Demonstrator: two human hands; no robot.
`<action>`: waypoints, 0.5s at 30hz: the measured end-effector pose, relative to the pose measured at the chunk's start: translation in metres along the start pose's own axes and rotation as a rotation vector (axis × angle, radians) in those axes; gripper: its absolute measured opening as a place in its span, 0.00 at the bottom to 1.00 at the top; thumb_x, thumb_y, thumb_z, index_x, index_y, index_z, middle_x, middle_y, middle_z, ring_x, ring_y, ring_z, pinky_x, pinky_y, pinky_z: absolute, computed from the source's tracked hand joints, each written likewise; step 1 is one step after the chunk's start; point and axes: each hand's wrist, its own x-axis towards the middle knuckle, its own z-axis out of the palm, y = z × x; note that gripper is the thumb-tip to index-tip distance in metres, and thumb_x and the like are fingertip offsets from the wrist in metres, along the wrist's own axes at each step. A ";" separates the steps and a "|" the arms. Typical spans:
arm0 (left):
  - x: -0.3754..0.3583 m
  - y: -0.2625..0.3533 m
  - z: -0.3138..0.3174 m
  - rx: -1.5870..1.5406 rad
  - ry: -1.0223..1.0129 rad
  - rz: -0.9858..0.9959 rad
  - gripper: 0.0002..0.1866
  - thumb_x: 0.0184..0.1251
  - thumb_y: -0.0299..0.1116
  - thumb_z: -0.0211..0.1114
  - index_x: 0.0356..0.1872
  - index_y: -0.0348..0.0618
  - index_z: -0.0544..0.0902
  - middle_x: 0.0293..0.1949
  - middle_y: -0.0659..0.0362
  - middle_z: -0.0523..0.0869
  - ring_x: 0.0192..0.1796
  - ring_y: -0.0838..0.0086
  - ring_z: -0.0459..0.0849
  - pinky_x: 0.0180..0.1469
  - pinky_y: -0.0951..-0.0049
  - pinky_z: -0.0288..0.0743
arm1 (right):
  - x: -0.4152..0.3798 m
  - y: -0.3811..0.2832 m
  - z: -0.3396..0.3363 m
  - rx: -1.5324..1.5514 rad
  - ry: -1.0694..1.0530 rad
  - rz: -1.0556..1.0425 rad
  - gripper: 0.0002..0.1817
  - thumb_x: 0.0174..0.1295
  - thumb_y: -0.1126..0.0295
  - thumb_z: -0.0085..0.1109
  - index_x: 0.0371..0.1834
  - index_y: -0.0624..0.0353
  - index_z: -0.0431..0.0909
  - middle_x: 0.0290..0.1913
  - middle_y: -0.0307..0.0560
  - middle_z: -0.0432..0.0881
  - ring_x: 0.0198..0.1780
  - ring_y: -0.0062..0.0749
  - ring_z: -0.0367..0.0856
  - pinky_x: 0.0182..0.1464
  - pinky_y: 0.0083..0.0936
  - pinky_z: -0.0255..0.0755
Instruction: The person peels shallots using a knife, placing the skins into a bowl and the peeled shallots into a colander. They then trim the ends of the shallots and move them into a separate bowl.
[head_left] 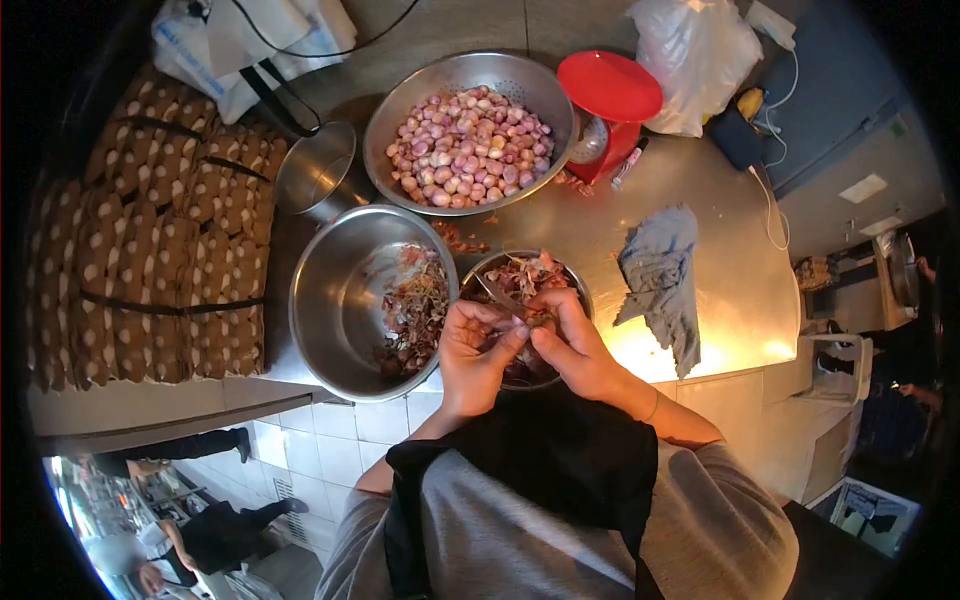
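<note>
My right hand (570,345) is closed around a small knife (502,298), its blade slanting up and to the left over the bowl. Close against it, my left hand (474,352) pinches a small shallot, mostly hidden by the fingers. The two thumbs nearly meet. Beneath both hands stands a smaller metal bowl (586,290) with shallots and reddish skins in it. To its left, a large metal bowl (325,300) holds a heap of dry peelings (418,300). Farther back, a wide colander (385,105) is filled with peeled shallots (470,150).
Stacked egg trays (150,270) line the left side. A metal pot (318,168) stands beside the colander, a red scale (612,90) behind right. A grey cloth (660,275) lies on the steel table (740,300). Other people (225,535) are at lower left and far right.
</note>
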 end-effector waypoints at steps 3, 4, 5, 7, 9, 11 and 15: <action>-0.001 0.000 -0.002 0.006 -0.031 -0.012 0.16 0.50 0.14 0.62 0.34 0.41 0.65 0.35 0.57 0.77 0.39 0.78 0.76 0.45 0.78 0.70 | 0.000 0.003 0.001 0.052 0.000 0.037 0.15 0.63 0.64 0.46 0.47 0.60 0.58 0.26 0.36 0.63 0.25 0.16 0.60 0.28 0.15 0.57; 0.000 0.001 -0.003 0.017 -0.043 -0.007 0.16 0.50 0.14 0.61 0.34 0.41 0.65 0.36 0.57 0.77 0.40 0.78 0.76 0.46 0.78 0.71 | -0.001 0.003 0.001 0.139 -0.008 0.098 0.15 0.63 0.64 0.46 0.47 0.59 0.58 0.26 0.36 0.63 0.25 0.15 0.60 0.28 0.14 0.56; 0.000 0.002 -0.003 0.026 -0.056 -0.004 0.16 0.51 0.14 0.61 0.35 0.41 0.65 0.36 0.56 0.77 0.41 0.77 0.77 0.46 0.78 0.71 | -0.001 0.003 0.002 0.226 -0.014 0.159 0.14 0.63 0.65 0.46 0.46 0.59 0.58 0.26 0.36 0.63 0.25 0.15 0.59 0.27 0.14 0.56; 0.002 0.002 -0.004 0.014 -0.086 -0.004 0.16 0.51 0.14 0.61 0.35 0.41 0.65 0.38 0.55 0.78 0.42 0.77 0.77 0.47 0.77 0.71 | 0.003 0.001 0.005 0.362 -0.008 0.193 0.13 0.64 0.64 0.45 0.45 0.58 0.58 0.24 0.35 0.62 0.23 0.14 0.58 0.24 0.13 0.54; 0.006 0.002 -0.007 -0.026 -0.119 -0.006 0.15 0.51 0.14 0.60 0.36 0.41 0.66 0.39 0.55 0.78 0.44 0.76 0.77 0.49 0.77 0.71 | 0.007 -0.003 0.004 0.465 -0.014 0.237 0.11 0.65 0.64 0.43 0.43 0.56 0.58 0.22 0.35 0.61 0.20 0.14 0.57 0.21 0.12 0.52; 0.010 0.000 -0.011 -0.041 -0.150 -0.062 0.15 0.54 0.15 0.58 0.40 0.40 0.66 0.41 0.55 0.77 0.45 0.75 0.77 0.50 0.76 0.71 | 0.009 -0.006 0.000 0.545 -0.030 0.295 0.10 0.65 0.62 0.42 0.40 0.55 0.58 0.19 0.35 0.60 0.18 0.14 0.55 0.19 0.12 0.49; 0.021 0.004 -0.016 -0.184 -0.124 -0.307 0.15 0.59 0.19 0.55 0.47 0.39 0.67 0.46 0.55 0.76 0.47 0.74 0.77 0.51 0.74 0.71 | 0.013 -0.010 -0.002 0.746 -0.049 0.324 0.10 0.66 0.61 0.40 0.38 0.54 0.57 0.17 0.34 0.58 0.16 0.14 0.55 0.17 0.13 0.48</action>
